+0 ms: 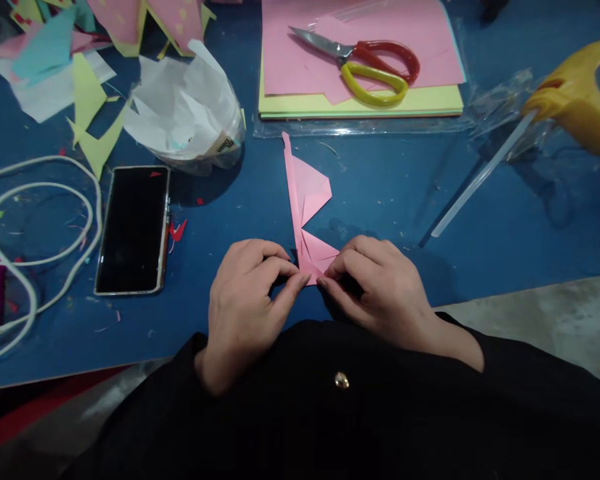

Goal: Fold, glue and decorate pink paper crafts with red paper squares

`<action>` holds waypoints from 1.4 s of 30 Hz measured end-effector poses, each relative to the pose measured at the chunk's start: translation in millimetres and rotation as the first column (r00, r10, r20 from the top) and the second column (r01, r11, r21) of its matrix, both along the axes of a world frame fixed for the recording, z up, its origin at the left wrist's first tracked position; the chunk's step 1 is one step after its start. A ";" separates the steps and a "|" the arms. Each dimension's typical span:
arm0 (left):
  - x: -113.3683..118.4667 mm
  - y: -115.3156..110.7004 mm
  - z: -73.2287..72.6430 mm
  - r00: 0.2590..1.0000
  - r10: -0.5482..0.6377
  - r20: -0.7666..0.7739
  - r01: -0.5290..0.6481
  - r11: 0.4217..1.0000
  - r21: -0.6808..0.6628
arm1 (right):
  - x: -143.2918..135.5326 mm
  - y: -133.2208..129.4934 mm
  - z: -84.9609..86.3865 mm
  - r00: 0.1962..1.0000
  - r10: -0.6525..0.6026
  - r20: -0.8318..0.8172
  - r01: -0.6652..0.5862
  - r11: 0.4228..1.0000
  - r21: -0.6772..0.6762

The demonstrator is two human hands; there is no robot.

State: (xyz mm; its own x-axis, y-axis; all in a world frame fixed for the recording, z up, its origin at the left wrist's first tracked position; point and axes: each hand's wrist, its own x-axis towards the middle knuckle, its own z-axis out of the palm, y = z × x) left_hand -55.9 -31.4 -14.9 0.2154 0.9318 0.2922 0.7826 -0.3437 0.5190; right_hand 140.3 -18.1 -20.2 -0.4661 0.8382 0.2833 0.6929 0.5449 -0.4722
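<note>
Pink folded paper (304, 208), one piece with two pointed flaps off a long thin spine, is on the table right in front of the person, with the spine running away from them. Both hands have it pinched at the near end, thumbs and fingertips closed on the edge. Left hand (250, 293) comes in palm down with fingers curled and the thumb reaching to the middle; right hand (383, 287) pretty much mirrors it, wrist bent inward, knuckles up. The two thumb tips are really close, only a bit of paper between them.

Going outward, I count one phone (133, 230) lying screen up off to the left, with one little red bit on its screen. Past it, there's one looped white cable (63, 159). Just beyond the phone sits one crumpled white bag (185, 113), then a bunch of yellow scraps (89, 97), too overlapped for me to count.

Straight ahead is one stack of coloured sheets (290, 73), pink over yellow, and one pair of scissors (347, 55) on top, one red handle, one yellow. Over on the right: one yellow glue gun (573, 100), one translucent stick (483, 174) poking out. All that's on one blue table (380, 187).
</note>
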 end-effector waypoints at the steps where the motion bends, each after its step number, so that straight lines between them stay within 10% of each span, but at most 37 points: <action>1: 0.0 -0.1 0.0 1.000 0.004 -0.010 -0.004 1.000 0.003 | -0.1 0.1 0.1 1.000 -0.002 0.001 0.002 1.000 -0.005; 26: -1.6 -7.1 2.1 0.971 -0.186 -0.150 0.218 0.946 0.241 | -0.5 0.4 -0.2 0.999 0.007 0.051 -0.007 1.000 -0.015; 42: -19.1 -19.4 7.7 0.812 -0.350 -0.467 0.453 0.882 0.127 | 1.3 -3.6 -0.6 1.000 -0.021 -0.022 0.019 0.997 -0.074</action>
